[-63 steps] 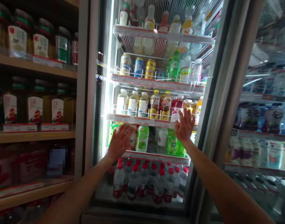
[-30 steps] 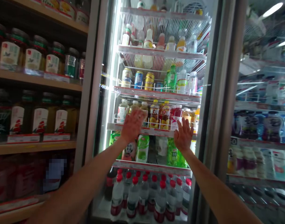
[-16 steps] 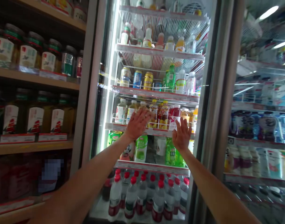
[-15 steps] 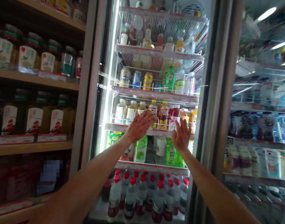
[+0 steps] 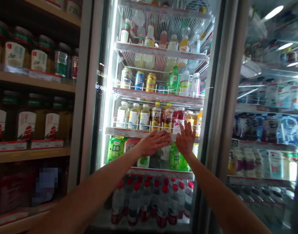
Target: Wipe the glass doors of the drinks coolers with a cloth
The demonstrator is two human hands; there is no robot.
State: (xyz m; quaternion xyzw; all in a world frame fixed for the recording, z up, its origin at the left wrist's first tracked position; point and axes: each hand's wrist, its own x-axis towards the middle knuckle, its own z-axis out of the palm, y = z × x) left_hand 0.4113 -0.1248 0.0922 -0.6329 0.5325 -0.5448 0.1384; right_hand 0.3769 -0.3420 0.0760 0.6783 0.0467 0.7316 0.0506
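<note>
Both arms reach toward a lit drinks fridge. My left hand (image 5: 155, 143) is flat with its fingers stretched to the right, in front of a shelf edge (image 5: 131, 132); it holds nothing. Beside it, my right hand (image 5: 186, 138) is raised, empty, its fingers apart and pointing up. Behind the hands stand yellow-capped tea bottles (image 5: 167, 116) and a red drink bottle (image 5: 179, 117). Green cartons (image 5: 174, 156) sit on the shelf below, partly hidden by my hands and forearms. Whether either hand touches the shelf I cannot tell.
Cans (image 5: 150, 82) and bottles fill the upper shelves. Red-capped bottles (image 5: 164, 201) stand at the bottom of the fridge. A wooden shelf (image 5: 34, 154) with large bottles is on the left. The metal door frame (image 5: 223, 113) and a glass-fronted section (image 5: 268, 130) are on the right.
My left hand has moved right and down, closer to my right hand, uncovering the pale-labelled bottles. The view has shifted slightly, so the shelves appear further left.
</note>
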